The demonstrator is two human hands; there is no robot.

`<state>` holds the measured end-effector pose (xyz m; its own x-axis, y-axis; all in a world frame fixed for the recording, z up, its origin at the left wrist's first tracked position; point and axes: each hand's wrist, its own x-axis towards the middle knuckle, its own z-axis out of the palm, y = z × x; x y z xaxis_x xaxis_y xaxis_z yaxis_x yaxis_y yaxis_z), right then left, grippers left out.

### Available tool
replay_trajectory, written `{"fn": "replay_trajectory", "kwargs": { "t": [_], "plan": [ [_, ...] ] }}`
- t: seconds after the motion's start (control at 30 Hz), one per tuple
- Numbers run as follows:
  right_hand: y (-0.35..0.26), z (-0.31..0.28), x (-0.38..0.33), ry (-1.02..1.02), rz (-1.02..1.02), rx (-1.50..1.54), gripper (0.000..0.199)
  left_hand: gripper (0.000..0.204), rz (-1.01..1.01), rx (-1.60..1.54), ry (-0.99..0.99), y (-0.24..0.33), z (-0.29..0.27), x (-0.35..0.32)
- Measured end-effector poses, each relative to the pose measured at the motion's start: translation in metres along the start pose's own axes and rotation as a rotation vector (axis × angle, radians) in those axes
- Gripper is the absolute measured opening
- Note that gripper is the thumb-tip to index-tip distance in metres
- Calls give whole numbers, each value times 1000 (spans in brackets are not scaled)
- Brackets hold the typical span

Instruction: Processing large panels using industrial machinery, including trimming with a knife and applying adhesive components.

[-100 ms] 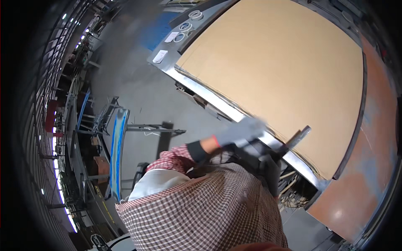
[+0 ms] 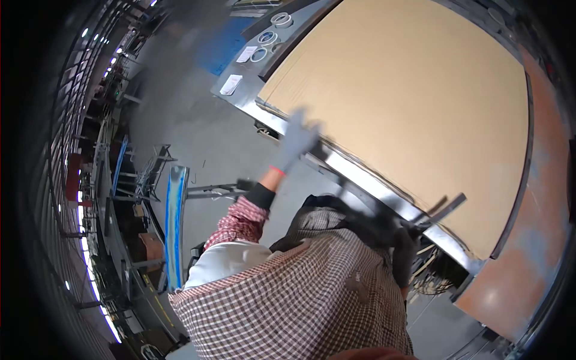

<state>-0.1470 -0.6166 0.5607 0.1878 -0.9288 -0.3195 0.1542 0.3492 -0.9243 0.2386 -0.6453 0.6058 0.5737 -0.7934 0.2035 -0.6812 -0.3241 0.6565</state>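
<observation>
My left hand (image 2: 298,139), in a grey glove with a red cuff edge, is out over the near left edge of the worktable. Its fingers look apart and hold nothing I can see, though motion blurs them. My right hand (image 2: 405,240), dark in shadow, is low by the table's near edge. It appears closed round a narrow grey bar (image 2: 447,211), whose far end reaches over the large tan cardboard sheet (image 2: 402,108). The fingers are partly hidden. The sheet lies on the metal-edged worktable (image 2: 354,170).
Tape rolls (image 2: 267,38) and a paper slip (image 2: 231,84) lie on the table's far left corner. A reddish-brown panel (image 2: 510,288) stands on the right. A blue-streaked strip (image 2: 175,222) and metal stands (image 2: 219,191) are on the left. Cables (image 2: 435,282) hang under the table.
My left hand has moved left and away from my right hand, along the table's near edge. The bar has shifted slightly right and down in the picture.
</observation>
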Motion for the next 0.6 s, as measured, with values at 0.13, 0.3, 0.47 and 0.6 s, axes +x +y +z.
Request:
{"fn": "replay_trajectory", "kwargs": {
  "t": [0.13,0.3,0.47,0.6],
  "plan": [
    [37,11,2,284,94,-11,22,82,-34,259,22,-133,-79,100],
    [30,87,-11,372,67,242,20,112,86,502,-89,-178,-65,153],
    [35,122,-34,494,130,223,21,108,331,522,-103,-191,-54,163],
    [40,141,-48,530,26,243,25,101,502,421,-148,-167,-42,160]
  ]
}}
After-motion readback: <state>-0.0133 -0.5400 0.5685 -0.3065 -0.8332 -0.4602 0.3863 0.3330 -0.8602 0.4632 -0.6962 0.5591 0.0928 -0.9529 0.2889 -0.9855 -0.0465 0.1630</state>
